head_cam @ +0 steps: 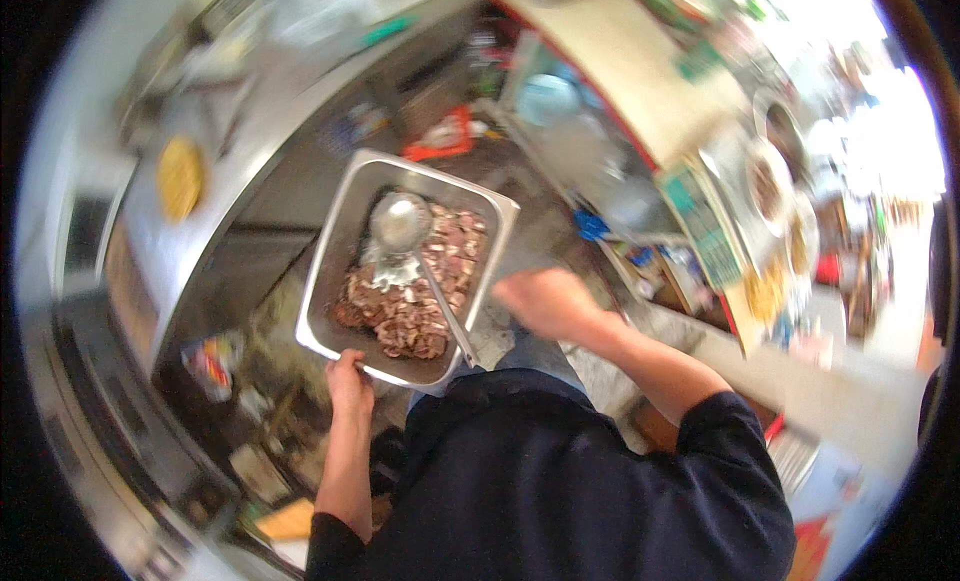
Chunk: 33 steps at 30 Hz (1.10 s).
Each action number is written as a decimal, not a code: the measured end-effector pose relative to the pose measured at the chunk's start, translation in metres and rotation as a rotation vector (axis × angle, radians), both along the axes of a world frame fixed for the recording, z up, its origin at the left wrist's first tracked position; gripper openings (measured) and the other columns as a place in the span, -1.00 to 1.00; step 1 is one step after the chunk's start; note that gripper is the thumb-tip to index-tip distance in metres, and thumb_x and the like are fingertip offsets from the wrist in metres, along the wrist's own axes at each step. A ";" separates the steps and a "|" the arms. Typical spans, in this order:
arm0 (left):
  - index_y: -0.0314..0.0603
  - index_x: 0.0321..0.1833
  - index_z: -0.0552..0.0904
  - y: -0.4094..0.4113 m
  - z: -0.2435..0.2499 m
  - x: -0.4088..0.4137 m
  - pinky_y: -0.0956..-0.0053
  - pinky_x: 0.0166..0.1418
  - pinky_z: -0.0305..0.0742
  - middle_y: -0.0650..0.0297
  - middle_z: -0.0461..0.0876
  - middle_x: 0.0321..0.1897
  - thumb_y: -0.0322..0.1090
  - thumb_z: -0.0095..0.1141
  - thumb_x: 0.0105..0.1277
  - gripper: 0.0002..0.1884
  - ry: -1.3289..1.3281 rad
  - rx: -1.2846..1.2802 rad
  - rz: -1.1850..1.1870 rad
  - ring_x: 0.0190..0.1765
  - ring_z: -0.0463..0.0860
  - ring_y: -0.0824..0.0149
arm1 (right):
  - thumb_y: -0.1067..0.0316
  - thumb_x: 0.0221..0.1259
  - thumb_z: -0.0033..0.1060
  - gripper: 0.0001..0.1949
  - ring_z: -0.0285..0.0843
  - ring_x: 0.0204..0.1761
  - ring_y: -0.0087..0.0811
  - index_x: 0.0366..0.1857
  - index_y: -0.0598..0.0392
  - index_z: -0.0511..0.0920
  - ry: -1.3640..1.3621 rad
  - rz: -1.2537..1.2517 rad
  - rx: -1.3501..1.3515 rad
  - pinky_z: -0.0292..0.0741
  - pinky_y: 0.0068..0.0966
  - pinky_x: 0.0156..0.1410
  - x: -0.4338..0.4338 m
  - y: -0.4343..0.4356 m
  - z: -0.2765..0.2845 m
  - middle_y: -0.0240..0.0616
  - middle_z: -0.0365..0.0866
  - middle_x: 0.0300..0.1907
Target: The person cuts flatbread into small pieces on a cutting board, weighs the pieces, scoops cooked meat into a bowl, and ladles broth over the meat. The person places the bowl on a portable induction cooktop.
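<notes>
A deep rectangular stainless steel pan (328, 255) is held in front of me by my left hand (350, 382), which grips its near left rim. Inside lie many small pieces of meat (411, 316), with a whitish patch (395, 270) beside them. A metal ladle (401, 221) rests in the pan, its bowl towards the far side and its handle leaning over the near right rim. My right hand (551, 303) hovers just right of the pan, blurred, apart from the rim. Its fingers look curled, but whether they are closed is unclear.
On the left runs a steel counter (247, 142) with a round yellow item (180, 177). A shelved table with a red edge (615, 48) stands at the right, bearing bowls (769, 180). An orange-red bag (442, 135) and a colourful plastic packet (214, 365) lie low down near the floor.
</notes>
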<state>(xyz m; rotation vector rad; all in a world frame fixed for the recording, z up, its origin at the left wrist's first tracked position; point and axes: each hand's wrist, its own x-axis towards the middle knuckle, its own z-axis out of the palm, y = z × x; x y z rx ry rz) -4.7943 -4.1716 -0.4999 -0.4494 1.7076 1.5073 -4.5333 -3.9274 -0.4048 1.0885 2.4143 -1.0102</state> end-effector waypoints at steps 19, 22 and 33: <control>-0.20 -0.38 0.44 0.012 0.064 0.102 0.50 -0.42 0.45 0.28 0.49 -0.46 -0.53 0.06 0.16 -0.92 0.097 -0.391 0.406 -0.47 0.50 0.38 | -0.07 0.37 0.13 -0.27 0.19 0.52 0.07 0.45 0.25 0.24 0.586 -0.435 -0.186 0.20 -0.18 0.59 -0.177 0.278 -0.232 0.16 0.18 0.51; -0.25 -0.35 0.48 0.024 0.060 0.100 0.42 -0.32 0.52 0.23 0.52 -0.43 -0.52 0.04 0.18 -0.97 0.044 -0.233 0.389 -0.39 0.56 0.29 | -0.18 0.45 0.00 -0.33 0.37 0.39 0.02 0.33 0.26 0.37 0.502 -0.315 -0.209 0.33 -0.19 0.47 -0.112 0.242 -0.203 0.13 0.40 0.35; -0.20 -0.25 0.46 0.140 -0.066 0.070 0.53 -0.67 0.09 0.34 0.40 -0.53 -0.45 0.19 0.22 -0.85 -0.044 -0.364 -0.006 -0.66 0.30 0.48 | 0.09 0.54 -0.06 -0.60 0.53 -0.20 -0.07 -0.15 0.33 0.53 0.094 -1.172 -0.004 0.45 -0.15 -0.01 0.245 0.049 -0.106 0.10 0.59 -0.27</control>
